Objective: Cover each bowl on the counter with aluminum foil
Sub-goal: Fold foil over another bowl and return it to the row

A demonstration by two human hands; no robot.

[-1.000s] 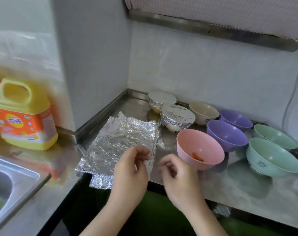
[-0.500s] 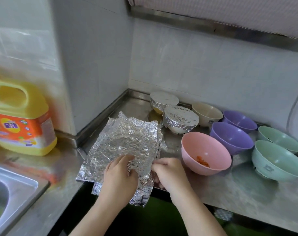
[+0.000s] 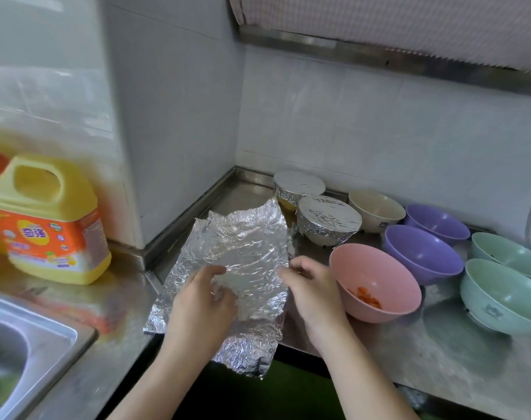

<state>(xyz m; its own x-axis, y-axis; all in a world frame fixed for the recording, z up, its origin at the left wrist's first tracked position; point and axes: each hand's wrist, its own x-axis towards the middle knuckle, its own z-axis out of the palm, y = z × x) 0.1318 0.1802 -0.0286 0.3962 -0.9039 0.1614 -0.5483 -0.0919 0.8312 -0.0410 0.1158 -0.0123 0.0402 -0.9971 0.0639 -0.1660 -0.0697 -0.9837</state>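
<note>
On the steel counter stand 8 bowls: 2 foil-covered bowls at the back corner, 1 cream bowl, 2 purple bowls, 2 green bowls and 1 pink bowl holding orange bits. 1 foil sheet is raised at the counter's front edge, left of the pink bowl; how many sheets lie beneath it is unclear. The left hand grips its lower part with curled fingers, the right hand pinches its right edge. The yellow detergent jug and sink are cut off at the left.
</note>
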